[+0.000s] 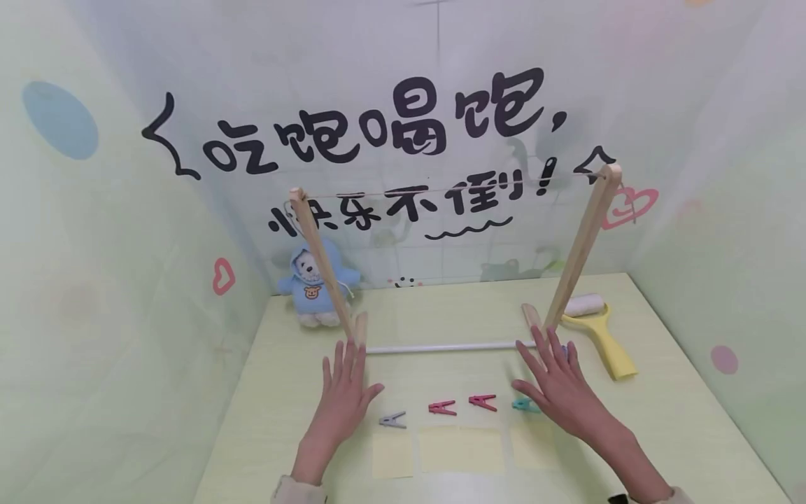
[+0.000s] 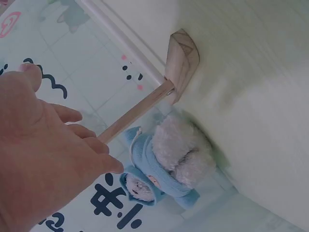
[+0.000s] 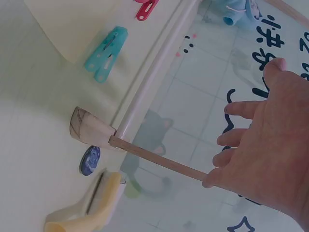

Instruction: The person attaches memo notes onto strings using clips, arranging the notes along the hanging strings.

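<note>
A wooden stand has a left post (image 1: 324, 269), a right post (image 1: 582, 248), a white rod (image 1: 447, 347) between their feet and a thin string (image 1: 453, 187) across the tops. My left hand (image 1: 343, 392) is spread beside the left post's base, its fingertips overlapping the foot in the head view. Likewise spread, my right hand (image 1: 563, 388) has its fingertips at the right post's base. Neither hand holds anything. Between them lie a grey clothespin (image 1: 393, 420), two red clothespins (image 1: 443, 408) and a teal clothespin (image 3: 106, 53), which the right thumb partly covers in the head view.
Pale yellow paper squares (image 1: 392, 455) lie in front of the clothespins. Behind the left post sits a plush toy in blue (image 1: 315, 290). A yellow lint roller (image 1: 607, 343) lies right of the stand, near a blue oval piece (image 3: 90, 160). Printed cloth walls (image 1: 403, 42) enclose the table.
</note>
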Demonstrator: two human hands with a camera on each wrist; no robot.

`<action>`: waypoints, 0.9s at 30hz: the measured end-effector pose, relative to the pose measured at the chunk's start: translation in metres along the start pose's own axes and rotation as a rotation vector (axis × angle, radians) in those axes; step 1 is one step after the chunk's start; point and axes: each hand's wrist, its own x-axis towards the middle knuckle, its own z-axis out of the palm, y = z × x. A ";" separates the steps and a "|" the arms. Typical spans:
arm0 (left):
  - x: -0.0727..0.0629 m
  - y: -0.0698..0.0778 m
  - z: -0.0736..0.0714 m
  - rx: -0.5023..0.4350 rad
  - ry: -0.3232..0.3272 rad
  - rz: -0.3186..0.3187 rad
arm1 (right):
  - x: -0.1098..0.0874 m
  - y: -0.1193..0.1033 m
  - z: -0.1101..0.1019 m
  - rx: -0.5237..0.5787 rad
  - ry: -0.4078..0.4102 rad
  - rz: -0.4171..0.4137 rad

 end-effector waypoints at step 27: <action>-0.059 0.000 0.048 -0.199 -0.166 -0.188 | 0.054 -0.114 0.177 -0.016 -0.109 -0.270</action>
